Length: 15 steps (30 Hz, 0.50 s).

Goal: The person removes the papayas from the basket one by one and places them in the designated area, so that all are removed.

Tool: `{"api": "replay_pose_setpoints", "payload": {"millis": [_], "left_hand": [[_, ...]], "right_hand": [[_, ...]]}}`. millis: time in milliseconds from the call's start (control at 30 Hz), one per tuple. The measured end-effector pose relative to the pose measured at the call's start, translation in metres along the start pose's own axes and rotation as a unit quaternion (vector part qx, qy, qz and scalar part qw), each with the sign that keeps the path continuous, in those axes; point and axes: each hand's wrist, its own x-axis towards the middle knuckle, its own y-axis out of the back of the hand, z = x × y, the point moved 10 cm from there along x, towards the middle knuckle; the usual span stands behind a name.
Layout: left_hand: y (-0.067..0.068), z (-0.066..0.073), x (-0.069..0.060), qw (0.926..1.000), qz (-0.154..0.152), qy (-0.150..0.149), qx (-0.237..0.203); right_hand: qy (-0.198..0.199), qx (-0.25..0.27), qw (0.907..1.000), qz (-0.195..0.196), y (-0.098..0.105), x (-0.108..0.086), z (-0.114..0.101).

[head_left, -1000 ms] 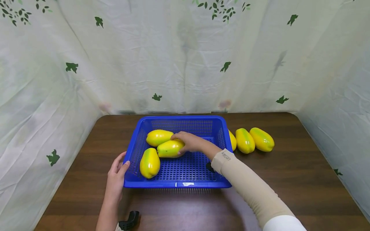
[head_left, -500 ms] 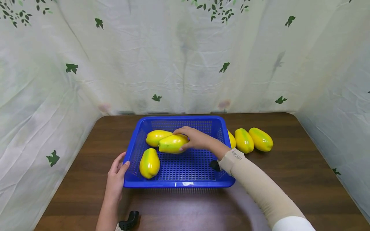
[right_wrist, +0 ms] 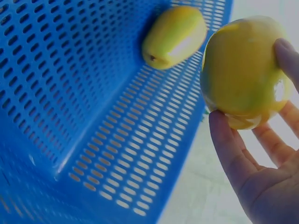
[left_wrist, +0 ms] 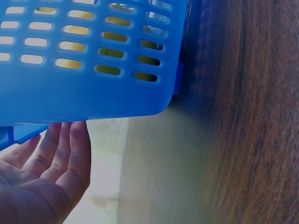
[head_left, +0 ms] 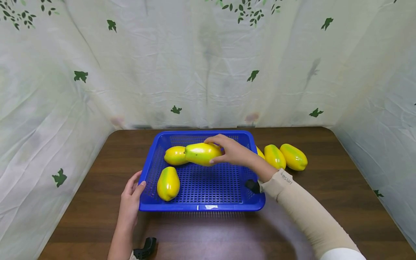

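Observation:
A yellow-green papaya point(head_left: 200, 154) hangs over the blue plastic basket point(head_left: 208, 207), gripped at its right end by my right hand point(head_left: 229, 150). In the right wrist view, thumb and fingers curl round that papaya point(right_wrist: 243, 70). Inside the basket, one papaya point(head_left: 174, 156) lies behind the held one's tip and another point(head_left: 168, 183) sits near the front left. My left hand point(head_left: 131, 195) holds the basket's left rim, thumb on top. In the left wrist view, the fingers point(left_wrist: 63, 154) reach up to the rim's underside.
Right of the basket, two papayas point(head_left: 274, 156) point(head_left: 294, 157) lie on the brown wooden table point(head_left: 338, 202), with a third point(head_left: 260, 153) partly hidden by the basket and right arm. A pale curtain point(head_left: 208, 72) surrounds the table. Black wrist mounts point(head_left: 146, 248) show at both wrists.
My right hand has lifted the papaya off the basket floor and carried it up and to the right. The left hand and basket have stayed put.

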Motion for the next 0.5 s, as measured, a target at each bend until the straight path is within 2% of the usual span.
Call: {"api": "replay_pose_setpoints", "payload": {"millis": [233, 500], "left_hand": [[0.000, -0.001, 0.001, 1.0000, 0.002, 0.002, 0.000], [0.000, 0.000, 0.001, 0.9999, 0.003, -0.004, -0.010]], "right_hand": [[0.005, 0.001, 0.9991, 0.042, 0.022, -0.018, -0.001], [-0.011, 0.002, 0.9956, 0.093, 0.044, -0.042, 0.003]]}}
